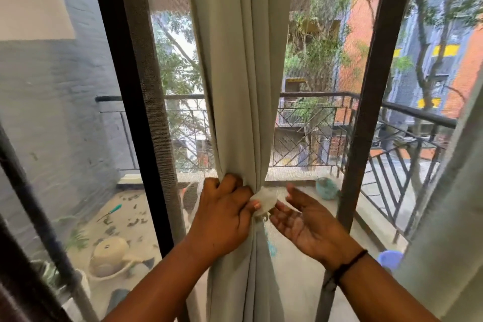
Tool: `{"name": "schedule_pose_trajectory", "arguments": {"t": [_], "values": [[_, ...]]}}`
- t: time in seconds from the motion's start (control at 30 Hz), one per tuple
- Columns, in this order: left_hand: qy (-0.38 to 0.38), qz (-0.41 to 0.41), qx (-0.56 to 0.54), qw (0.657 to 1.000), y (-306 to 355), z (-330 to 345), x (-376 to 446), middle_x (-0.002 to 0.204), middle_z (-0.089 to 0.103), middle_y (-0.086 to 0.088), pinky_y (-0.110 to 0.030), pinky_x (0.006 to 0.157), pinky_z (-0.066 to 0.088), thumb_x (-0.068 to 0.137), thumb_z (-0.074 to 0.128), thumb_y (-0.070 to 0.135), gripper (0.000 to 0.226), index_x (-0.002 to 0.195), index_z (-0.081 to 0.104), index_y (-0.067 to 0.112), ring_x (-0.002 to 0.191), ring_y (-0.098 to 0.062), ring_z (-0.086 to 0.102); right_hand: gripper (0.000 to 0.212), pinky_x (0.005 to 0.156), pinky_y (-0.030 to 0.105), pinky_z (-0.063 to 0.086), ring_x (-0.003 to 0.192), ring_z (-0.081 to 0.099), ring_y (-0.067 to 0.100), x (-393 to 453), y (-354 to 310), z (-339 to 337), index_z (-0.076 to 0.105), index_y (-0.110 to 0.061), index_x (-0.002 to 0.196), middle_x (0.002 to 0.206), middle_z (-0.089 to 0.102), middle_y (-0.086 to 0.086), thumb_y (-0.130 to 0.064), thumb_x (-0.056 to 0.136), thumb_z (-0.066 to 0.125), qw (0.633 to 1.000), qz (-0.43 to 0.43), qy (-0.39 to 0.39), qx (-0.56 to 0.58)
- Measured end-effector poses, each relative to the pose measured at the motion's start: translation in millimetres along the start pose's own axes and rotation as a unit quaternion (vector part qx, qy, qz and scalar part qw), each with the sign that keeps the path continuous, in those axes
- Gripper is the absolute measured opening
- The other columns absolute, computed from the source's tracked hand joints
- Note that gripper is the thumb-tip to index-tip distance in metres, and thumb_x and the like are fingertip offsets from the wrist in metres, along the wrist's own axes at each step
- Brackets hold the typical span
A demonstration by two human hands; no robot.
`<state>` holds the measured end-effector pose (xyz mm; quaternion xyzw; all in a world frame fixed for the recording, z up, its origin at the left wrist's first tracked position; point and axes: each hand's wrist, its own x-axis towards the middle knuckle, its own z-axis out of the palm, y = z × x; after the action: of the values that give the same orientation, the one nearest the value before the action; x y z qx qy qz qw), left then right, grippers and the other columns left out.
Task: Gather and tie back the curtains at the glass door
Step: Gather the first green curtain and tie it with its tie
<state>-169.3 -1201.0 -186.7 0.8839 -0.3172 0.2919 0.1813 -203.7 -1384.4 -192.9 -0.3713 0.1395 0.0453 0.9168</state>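
Nearest the camera, both forearms reach up toward the waist of the curtain [243, 86], which hangs gathered into one column in the middle of the glass door. The left hand [224, 213] curls round the bunched folds at the pinch point, and its thumb presses a pale tieback [264, 201] against the cloth. The right hand [304, 219] is just beside it, palm up, fingers spread and relaxed, holding nothing, its fingertips close to the tie. The fabric looks light and soft, draping in long loose pleats, so it should compress easily but also slide out of a slack grip; the narrowed waist seems the place to hold it. The tie looks thin and limp, probably best taken by its loose end. Whether it is already knotted cannot be told. Beyond the curtain stand the dark door frame [366, 117] and the balcony railing [407, 110].
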Motion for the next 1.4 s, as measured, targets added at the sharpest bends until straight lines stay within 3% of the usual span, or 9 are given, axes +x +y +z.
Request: {"name": "schedule_pose_trajectory", "arguments": {"t": [0.17, 0.3, 0.57, 0.73, 0.8, 0.83, 0.97, 1.2, 1.4], "values": [[-0.025, 0.057, -0.049, 0.997, 11.4, -8.7, -2.2, 0.094, 0.050, 0.003, -0.028, 0.074, 0.020, 0.088, 0.041, 0.044, 0.028, 0.083, 0.061, 0.024, 0.083, -0.024, 0.044, 0.042, 0.059, 0.039, 0.060, 0.085, 0.068, 0.033, 14.5, 0.9, 20.7, 0.059, 0.004, 0.119, 0.106, 0.066, 0.021, -0.017, 0.082, 0.064, 0.999, 0.029, -0.009, -0.012], [-0.002, 0.098, -0.086, 0.991, 16.4, -19.3, -9.3, 0.088, 0.046, 0.008, -0.025, 0.070, 0.018, 0.087, 0.045, 0.045, 0.027, 0.082, 0.061, 0.025, 0.080, -0.008, 0.025, 0.041, 0.072, 0.051, 0.056, 0.103, 0.062, 0.031, 18.4, -13.2, 23.6, 0.056, 0.003, 0.123, 0.117, 0.063, 0.021, -0.008, 0.083, 0.056, 1.000, -0.007, -0.015, 0.012], [-0.052, 0.048, -0.085, 0.994, -17.4, -21.4, -6.6, 0.102, 0.036, 0.014, -0.029, 0.075, 0.024, 0.082, 0.038, 0.062, 0.041, 0.093, 0.059, 0.028, 0.092, -0.020, 0.033, 0.027, 0.055, 0.046, 0.059, 0.053, 0.068, 0.019, -33.3, 9.3, 13.6, 0.069, -0.006, 0.087, 0.065, 0.068, 0.005, -0.030, 0.088, 0.057, 0.984, -0.007, -0.087, 0.158], [-0.110, 0.078, -0.110, 0.985, -18.4, -26.6, 1.3, 0.096, 0.024, 0.023, -0.027, 0.076, 0.027, 0.069, 0.050, 0.065, 0.045, 0.098, 0.056, 0.032, 0.092, -0.015, 0.027, 0.046, 0.080, 0.046, 0.054, 0.039, 0.050, 0.008, -31.0, 42.7, 6.9, 0.068, -0.003, 0.070, 0.050, 0.057, 0.001, -0.042, 0.087, 0.051, 0.980, 0.055, -0.100, 0.164], [-0.111, 0.092, -0.088, 0.986, -20.0, -28.2, 3.8, 0.098, 0.028, 0.020, -0.029, 0.075, 0.029, 0.069, 0.050, 0.066, 0.045, 0.099, 0.056, 0.033, 0.090, -0.017, 0.030, 0.045, 0.071, 0.024, 0.046, 0.037, 0.049, 0.008, -26.8, 39.9, 5.2, 0.065, -0.005, 0.066, 0.050, 0.053, 0.000, -0.046, 0.084, 0.054, 0.983, 0.039, -0.073, 0.164], [-0.099, 0.106, -0.058, 0.988, -21.2, -28.0, 4.5, 0.099, 0.034, 0.017, -0.031, 0.074, 0.033, 0.070, 0.050, 0.068, 0.046, 0.099, 0.057, 0.033, 0.089, -0.018, 0.033, 0.046, 0.048, 0.028, 0.052, 0.036, 0.050, 0.010, -26.6, 36.4, 4.9, 0.062, -0.006, 0.065, 0.048, 0.052, 0.001, -0.046, 0.085, 0.054, 0.982, 0.031, -0.060, 0.178], [-0.054, 0.145, 0.148, 0.977, -17.2, -31.3, 9.2, 0.097, 0.056, 0.006, -0.038, 0.070, 0.041, 0.065, 0.046, 0.074, 0.054, 0.097, 0.065, 0.034, 0.081, -0.024, 0.047, 0.040, 0.039, 0.030, 0.052, 0.035, 0.054, 0.015, -23.6, 22.3, 3.1, 0.056, -0.006, 0.077, 0.044, 0.052, 0.004, -0.043, 0.089, 0.050, 0.986, -0.030, -0.022, 0.165], [0.055, 0.143, 0.248, 0.957, 15.1, -35.7, 0.3, 0.093, 0.060, 0.005, -0.038, 0.076, 0.024, 0.067, 0.058, 0.034, 0.011, 0.067, 0.062, 0.024, 0.090, -0.022, 0.042, 0.058, 0.056, 0.029, 0.058, 0.056, 0.062, 0.018, -11.4, 17.2, -12.0, 0.065, -0.001, 0.098, 0.073, 0.063, 0.014, -0.022, 0.051, 0.093, 0.991, -0.056, -0.115, 0.027], [0.070, 0.189, 0.223, 0.954, 15.0, -19.6, 5.2, 0.090, 0.066, 0.009, -0.036, 0.085, 0.026, 0.064, 0.077, 0.024, 0.017, 0.078, 0.067, 0.026, 0.099, -0.021, 0.047, 0.053, 0.060, 0.035, 0.061, 0.060, 0.068, 0.021, -7.8, 0.0, -17.3, 0.062, -0.005, 0.102, 0.079, 0.065, 0.016, -0.023, 0.058, 0.084, 0.987, -0.051, -0.060, 0.141]]}}
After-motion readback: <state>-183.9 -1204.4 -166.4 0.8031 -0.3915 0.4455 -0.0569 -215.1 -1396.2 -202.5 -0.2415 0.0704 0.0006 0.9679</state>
